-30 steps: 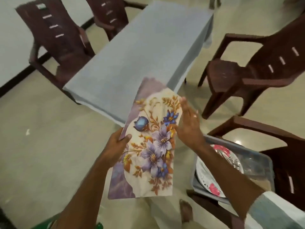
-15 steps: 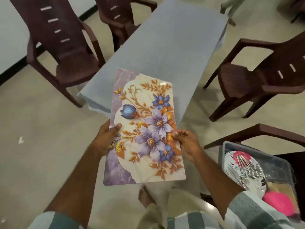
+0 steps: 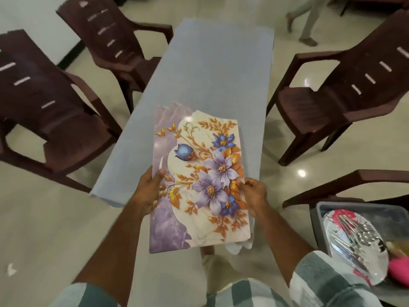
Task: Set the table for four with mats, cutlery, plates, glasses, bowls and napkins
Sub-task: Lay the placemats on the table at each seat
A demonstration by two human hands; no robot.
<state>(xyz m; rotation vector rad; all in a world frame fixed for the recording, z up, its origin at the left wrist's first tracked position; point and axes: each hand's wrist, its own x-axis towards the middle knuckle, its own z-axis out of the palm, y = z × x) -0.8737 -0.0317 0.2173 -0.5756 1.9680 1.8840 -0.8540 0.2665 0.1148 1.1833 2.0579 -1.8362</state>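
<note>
Floor (image 3: 55, 218): pale glossy tile, smooth enough to throw back the ceiling lights
Desk (image 3: 212, 69): long rectangle under a plain matte blue-grey cloth that hangs over its near corner; I see nothing laid on it, so I judge no place is set yet
Chairs (image 3: 345, 96): dark brown moulded plastic armchairs with slotted backs, two on my left and two on my right, pulled back from the desk
Progress: by my reckoning this is the very start, with mats about to go down and cutlery, plates, glasses, bowls and napkins all left to do
Mats (image 3: 199, 180): stiff, glossy rectangular sheets printed with purple and blue flowers, gold leaves and marbled cream and lilac; I hold them in the air above the near end of the desk, not yet resting on it; a second edge peeks out at the top, so it looks like a stack, though I cannot count it
Grey tray (image 3: 318, 209): grey plastic tub with rounded corners on the chair seat at my right, well apart from the desk
Plate (image 3: 345, 260): round, shiny, white with pink flower print, lying in the grey tray
Left hand (image 3: 147, 189): curled round the left long edge of the mats, thumb on top
Right hand (image 3: 254, 193): pinching the right long edge, fingers bent
Cutlery (image 3: 354, 235): bright polished metal pieces heaped on the plate
Pink thing (image 3: 398, 269): soft-looking, bright pink, at the tray's near corner; possibly napkins, I cannot tell
</note>
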